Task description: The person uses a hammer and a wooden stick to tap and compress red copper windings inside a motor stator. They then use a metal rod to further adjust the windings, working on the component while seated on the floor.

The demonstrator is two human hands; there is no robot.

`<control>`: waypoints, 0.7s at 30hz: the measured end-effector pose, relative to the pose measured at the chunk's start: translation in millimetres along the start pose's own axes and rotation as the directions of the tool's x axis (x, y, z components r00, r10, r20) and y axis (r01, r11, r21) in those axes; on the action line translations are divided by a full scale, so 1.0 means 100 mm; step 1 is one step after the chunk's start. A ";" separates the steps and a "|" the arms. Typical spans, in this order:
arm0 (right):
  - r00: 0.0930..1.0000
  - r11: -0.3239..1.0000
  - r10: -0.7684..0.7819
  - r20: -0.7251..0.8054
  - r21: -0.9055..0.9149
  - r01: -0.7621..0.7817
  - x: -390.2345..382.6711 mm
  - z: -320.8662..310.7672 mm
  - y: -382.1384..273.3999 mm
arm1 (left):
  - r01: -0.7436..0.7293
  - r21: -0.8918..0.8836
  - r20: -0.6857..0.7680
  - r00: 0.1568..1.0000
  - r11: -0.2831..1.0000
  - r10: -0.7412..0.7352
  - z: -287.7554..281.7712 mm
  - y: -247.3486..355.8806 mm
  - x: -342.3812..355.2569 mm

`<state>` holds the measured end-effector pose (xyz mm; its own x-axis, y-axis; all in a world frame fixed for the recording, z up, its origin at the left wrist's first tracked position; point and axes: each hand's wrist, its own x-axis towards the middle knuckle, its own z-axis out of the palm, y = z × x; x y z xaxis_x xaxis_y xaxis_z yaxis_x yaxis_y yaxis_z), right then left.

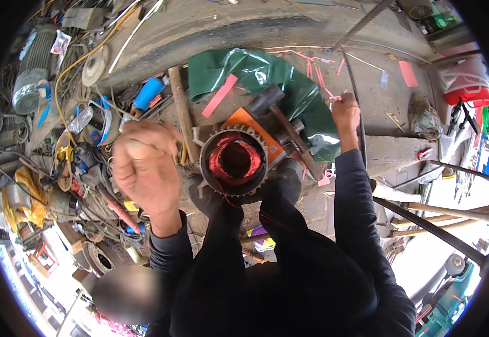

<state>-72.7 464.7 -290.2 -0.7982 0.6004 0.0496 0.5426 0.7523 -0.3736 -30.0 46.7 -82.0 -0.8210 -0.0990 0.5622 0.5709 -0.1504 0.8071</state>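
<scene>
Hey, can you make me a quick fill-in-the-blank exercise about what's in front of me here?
1. The wire coils inside the round metal housing are ____ in colour.
2. The large glossy sheet beyond the housing is ____ in colour.
3. The hand with its fingertips at a thin pink strip is the person's ____ one.
4. The long-handled tool with a heavy head is a ____.

Missing words: red; green; right; hammer.

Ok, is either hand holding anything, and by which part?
The right hand is at one end of a thin pink strip, apparently pinching it there, though the grip is too small to confirm. The left hand is blurred: I cannot tell.
</scene>
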 end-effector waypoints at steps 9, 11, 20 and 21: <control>0.961 0.982 0.185 0.203 -0.061 -0.176 0.07 0.28 0.52 | 0.383 0.448 0.048 0.892 0.807 -0.450 -0.22 -0.11 -0.47; 0.956 0.980 0.196 0.220 -0.021 -0.196 0.11 0.31 0.57 | 0.197 0.674 0.103 0.929 0.712 -0.355 -0.20 -0.23 -0.62; 0.976 0.994 0.104 0.194 -0.047 -0.097 0.24 0.56 0.85 | 0.232 0.665 0.318 0.772 0.710 -0.550 -0.12 -0.32 -0.89; 0.965 0.995 0.093 0.244 0.020 -0.101 0.27 0.58 0.86 | 0.164 0.705 0.354 0.762 0.690 -0.543 -0.11 -0.34 -0.91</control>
<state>-62.7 529.2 -374.6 -0.7839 0.5832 -0.2131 0.6150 0.6824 -0.3950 24.9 50.2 -162.7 -0.9335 0.3546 0.0538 0.2625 0.5734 0.7760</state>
